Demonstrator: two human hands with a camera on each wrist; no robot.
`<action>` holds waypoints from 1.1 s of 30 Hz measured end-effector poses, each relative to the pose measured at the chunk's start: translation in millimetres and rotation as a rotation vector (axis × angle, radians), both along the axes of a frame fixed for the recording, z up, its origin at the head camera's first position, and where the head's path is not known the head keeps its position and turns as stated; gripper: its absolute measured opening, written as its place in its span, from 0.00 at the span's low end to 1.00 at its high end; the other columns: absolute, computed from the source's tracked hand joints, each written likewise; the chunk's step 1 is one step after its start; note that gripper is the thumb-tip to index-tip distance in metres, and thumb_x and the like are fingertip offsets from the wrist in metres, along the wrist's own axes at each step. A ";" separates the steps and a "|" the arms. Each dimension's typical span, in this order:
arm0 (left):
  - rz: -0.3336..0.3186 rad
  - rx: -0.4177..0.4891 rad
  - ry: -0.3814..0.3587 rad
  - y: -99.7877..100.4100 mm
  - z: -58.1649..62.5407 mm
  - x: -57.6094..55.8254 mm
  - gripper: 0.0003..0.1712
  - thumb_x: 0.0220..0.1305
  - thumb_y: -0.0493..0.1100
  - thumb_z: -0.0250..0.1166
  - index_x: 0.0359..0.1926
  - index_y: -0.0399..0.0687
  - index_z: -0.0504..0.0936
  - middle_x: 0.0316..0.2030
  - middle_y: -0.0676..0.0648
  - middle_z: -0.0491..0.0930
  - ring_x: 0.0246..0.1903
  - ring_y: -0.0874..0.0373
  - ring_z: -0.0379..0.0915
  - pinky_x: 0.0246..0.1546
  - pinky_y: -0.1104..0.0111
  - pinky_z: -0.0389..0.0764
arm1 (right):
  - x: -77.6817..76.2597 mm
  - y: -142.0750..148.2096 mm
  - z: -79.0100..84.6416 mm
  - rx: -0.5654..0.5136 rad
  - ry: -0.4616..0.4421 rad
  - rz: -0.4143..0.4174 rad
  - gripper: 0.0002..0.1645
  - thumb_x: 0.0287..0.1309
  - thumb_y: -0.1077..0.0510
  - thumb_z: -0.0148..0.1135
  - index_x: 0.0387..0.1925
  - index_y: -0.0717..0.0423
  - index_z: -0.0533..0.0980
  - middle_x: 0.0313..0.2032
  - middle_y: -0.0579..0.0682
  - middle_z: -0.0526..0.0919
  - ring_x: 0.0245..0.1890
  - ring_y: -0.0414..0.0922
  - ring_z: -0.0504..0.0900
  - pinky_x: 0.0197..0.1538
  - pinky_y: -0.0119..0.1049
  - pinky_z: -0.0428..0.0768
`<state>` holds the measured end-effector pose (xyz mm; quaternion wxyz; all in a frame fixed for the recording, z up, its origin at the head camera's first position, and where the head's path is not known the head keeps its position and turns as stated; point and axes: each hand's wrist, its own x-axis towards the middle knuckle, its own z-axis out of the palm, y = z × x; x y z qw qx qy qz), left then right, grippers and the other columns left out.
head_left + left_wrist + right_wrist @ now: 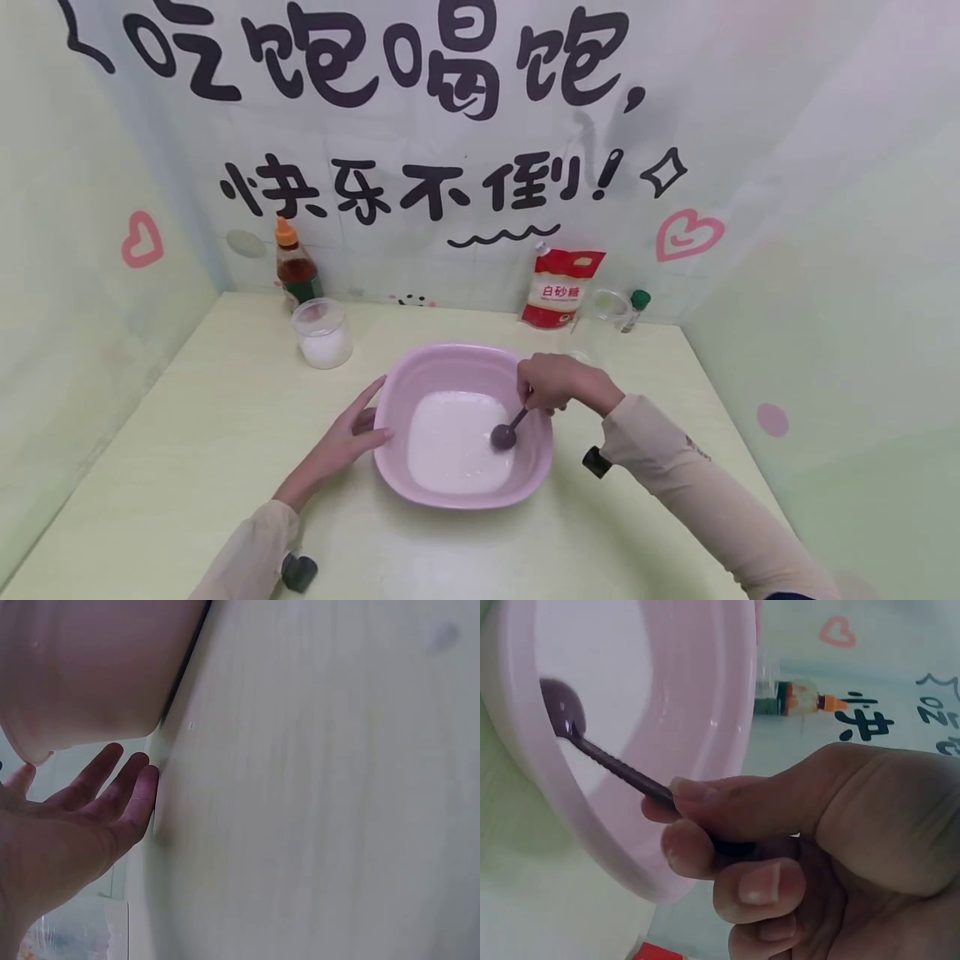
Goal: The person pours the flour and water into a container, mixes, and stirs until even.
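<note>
A pink plastic basin (438, 500) stands on the table with a milky white liquid (453, 442) inside. At its left rim, my left hand (348, 433) lies with fingers spread and extended; the left wrist view shows the fingers (120, 787) slightly bent beside the outer wall, with a fingertip at the rim. My right hand (553, 379) pinches the handle of a dark purple-brown measuring spoon (504, 437) between thumb and fingers, over the right side of the basin. The spoon's round bowl (562, 709) sits low at the liquid, its handle slanting up to the hand.
A lidless-looking clear jar of white powder (324, 337) stands back left, before a sauce bottle (298, 271) with an orange cap. Back right are a red-and-white sugar pouch (558, 290), a clear container (603, 325) and a small green-capped bottle (637, 307). Walls enclose the table's back and sides.
</note>
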<state>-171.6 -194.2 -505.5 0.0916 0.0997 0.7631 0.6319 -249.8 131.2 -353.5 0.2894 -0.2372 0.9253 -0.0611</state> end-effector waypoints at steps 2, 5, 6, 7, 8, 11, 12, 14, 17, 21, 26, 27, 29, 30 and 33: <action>-0.002 -0.005 -0.001 0.4 -0.8 0.3 0.47 0.68 0.41 0.63 0.80 0.60 0.48 0.67 0.27 0.68 0.64 0.31 0.69 0.62 0.47 0.75 | -3.4 2.9 -0.5 -0.013 0.008 -0.026 0.03 0.61 0.63 0.67 0.32 0.51 0.83 0.25 0.50 0.83 0.22 0.44 0.78 0.27 0.33 0.79; 0.001 -0.004 0.000 0.3 -2.6 0.3 0.47 0.68 0.41 0.64 0.80 0.62 0.48 0.66 0.27 0.69 0.64 0.32 0.70 0.62 0.46 0.74 | -7.4 5.9 -2.2 -0.060 0.000 -0.043 0.03 0.61 0.63 0.66 0.35 0.53 0.84 0.25 0.50 0.83 0.21 0.44 0.78 0.26 0.33 0.79; 0.000 -0.007 0.003 0.2 -3.3 0.2 0.47 0.68 0.42 0.64 0.80 0.63 0.48 0.66 0.27 0.70 0.64 0.32 0.70 0.62 0.46 0.74 | -8.5 6.9 -3.6 -0.077 -0.010 -0.043 0.03 0.62 0.63 0.66 0.36 0.54 0.84 0.24 0.50 0.83 0.20 0.44 0.78 0.25 0.32 0.79; 0.000 -0.010 0.005 0.1 -3.8 0.1 0.47 0.68 0.42 0.64 0.80 0.63 0.48 0.66 0.27 0.70 0.64 0.32 0.71 0.62 0.45 0.74 | -9.7 8.0 -5.1 -0.098 -0.023 -0.040 0.04 0.63 0.63 0.65 0.36 0.55 0.85 0.23 0.50 0.83 0.19 0.43 0.78 0.25 0.31 0.78; 0.000 -0.011 0.005 0.0 -4.3 0.0 0.47 0.68 0.43 0.64 0.80 0.63 0.48 0.66 0.27 0.70 0.64 0.32 0.71 0.62 0.45 0.74 | -11.0 9.3 -7.1 -0.125 -0.039 -0.040 0.05 0.63 0.63 0.64 0.36 0.56 0.85 0.22 0.50 0.82 0.18 0.43 0.77 0.24 0.31 0.78; 0.001 -0.017 0.005 -0.5 -5.2 -0.3 0.48 0.68 0.43 0.64 0.80 0.63 0.48 0.66 0.27 0.70 0.63 0.32 0.71 0.62 0.46 0.74 | -14.3 14.4 -12.9 -0.220 -0.098 -0.049 0.07 0.64 0.64 0.62 0.34 0.58 0.85 0.18 0.50 0.81 0.16 0.42 0.76 0.25 0.30 0.77; 0.002 -0.018 0.004 -0.5 -5.4 -0.4 0.48 0.68 0.43 0.64 0.80 0.63 0.47 0.66 0.27 0.70 0.63 0.32 0.71 0.62 0.46 0.74 | -15.2 16.4 -15.2 -0.255 -0.125 -0.066 0.07 0.64 0.64 0.61 0.34 0.59 0.85 0.18 0.50 0.81 0.17 0.42 0.76 0.26 0.30 0.77; 0.004 -0.017 0.006 -0.7 -5.8 -0.5 0.48 0.67 0.43 0.65 0.80 0.62 0.47 0.65 0.27 0.70 0.63 0.32 0.72 0.62 0.46 0.75 | -16.7 20.4 -18.7 -0.331 -0.175 -0.104 0.08 0.64 0.64 0.60 0.35 0.61 0.85 0.19 0.50 0.81 0.18 0.42 0.76 0.28 0.31 0.78; 0.002 -0.016 0.010 -0.2 -6.0 -0.8 0.48 0.67 0.43 0.64 0.80 0.62 0.47 0.65 0.27 0.71 0.62 0.33 0.72 0.62 0.46 0.74 | -17.0 26.9 -23.7 -0.443 -0.253 -0.188 0.09 0.65 0.64 0.59 0.38 0.63 0.84 0.21 0.51 0.82 0.19 0.43 0.76 0.28 0.31 0.78; -0.002 -0.018 0.008 1.0 -5.6 -1.3 0.48 0.67 0.43 0.64 0.80 0.63 0.48 0.65 0.27 0.71 0.62 0.33 0.73 0.63 0.45 0.73 | -14.7 34.2 -30.4 -0.578 -0.363 -0.310 0.13 0.66 0.64 0.55 0.47 0.65 0.81 0.23 0.51 0.82 0.20 0.42 0.76 0.27 0.29 0.77; -0.005 -0.027 0.002 1.4 -3.6 -1.4 0.48 0.67 0.44 0.65 0.80 0.63 0.48 0.65 0.27 0.70 0.63 0.33 0.72 0.63 0.46 0.73 | -7.5 41.9 -38.4 -0.692 -0.474 -0.399 0.18 0.66 0.65 0.52 0.55 0.68 0.77 0.24 0.50 0.82 0.20 0.42 0.76 0.27 0.30 0.78; -0.006 -0.027 0.002 1.3 -3.2 -1.3 0.48 0.67 0.44 0.65 0.80 0.63 0.48 0.65 0.27 0.70 0.63 0.33 0.72 0.63 0.46 0.73 | -5.9 42.7 -39.9 -0.707 -0.486 -0.405 0.18 0.66 0.66 0.52 0.55 0.68 0.77 0.23 0.50 0.82 0.20 0.42 0.76 0.27 0.30 0.78; -0.006 -0.022 0.001 1.1 -2.3 -1.2 0.48 0.67 0.44 0.65 0.80 0.62 0.48 0.65 0.27 0.70 0.63 0.33 0.72 0.63 0.46 0.73 | -3.2 43.8 -42.8 -0.728 -0.505 -0.408 0.17 0.66 0.66 0.52 0.53 0.68 0.77 0.23 0.50 0.82 0.20 0.42 0.75 0.27 0.30 0.78; -0.006 -0.021 0.000 1.0 -2.2 -1.2 0.48 0.67 0.44 0.65 0.80 0.62 0.48 0.65 0.27 0.70 0.63 0.33 0.72 0.63 0.46 0.73 | -2.1 44.1 -44.0 -0.736 -0.510 -0.407 0.17 0.66 0.66 0.51 0.52 0.67 0.78 0.23 0.50 0.82 0.20 0.42 0.75 0.26 0.30 0.78; -0.001 -0.019 -0.001 1.1 -2.4 -1.2 0.48 0.67 0.43 0.65 0.80 0.61 0.48 0.65 0.27 0.70 0.63 0.33 0.72 0.62 0.46 0.74 | 0.5 44.1 -45.6 -0.751 -0.519 -0.407 0.15 0.67 0.66 0.52 0.50 0.66 0.79 0.23 0.50 0.82 0.20 0.41 0.75 0.26 0.30 0.78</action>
